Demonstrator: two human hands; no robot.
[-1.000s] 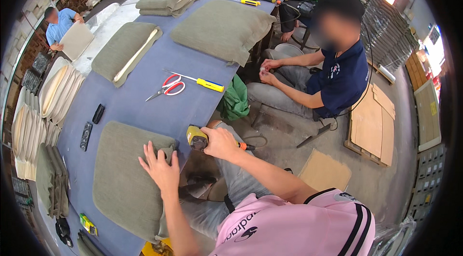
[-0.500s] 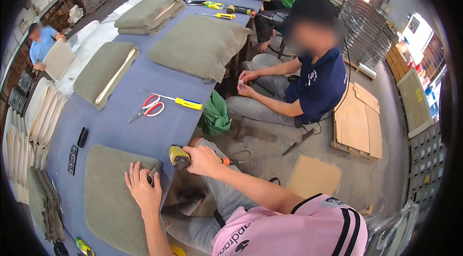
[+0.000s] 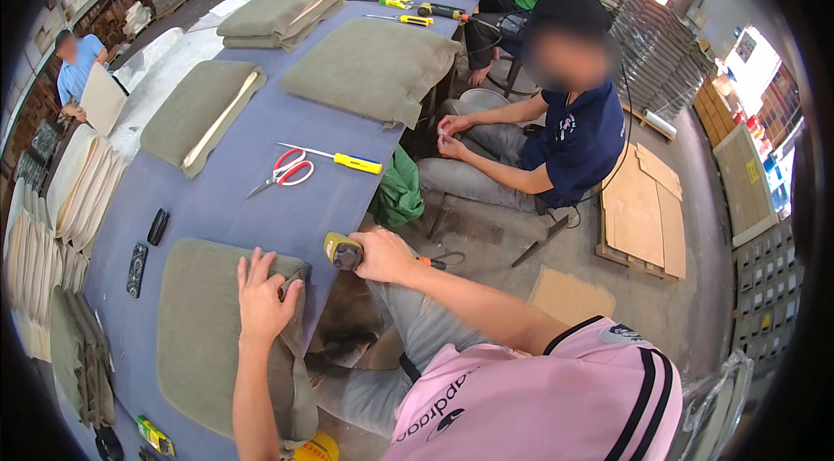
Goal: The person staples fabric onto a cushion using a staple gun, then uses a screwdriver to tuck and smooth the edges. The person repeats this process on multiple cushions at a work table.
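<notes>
Both arms bare below the sleeve, we noted. The left forearm [image 3: 254, 396] ran from the near edge toward the far side, nearly upright in view; left wrist [image 3: 257, 346] about in line with it. We saw the left hand [image 3: 266, 305] back up, its fingers pointing far and somewhat spread, thumb bent toward the forefinger; we could not tell if those tips met. The right arm [image 3: 473, 298] stretched from near right toward the left, almost straight. We found the right hand [image 3: 387, 256] curled in a grip, a little farther off than the left, the two well apart.
</notes>
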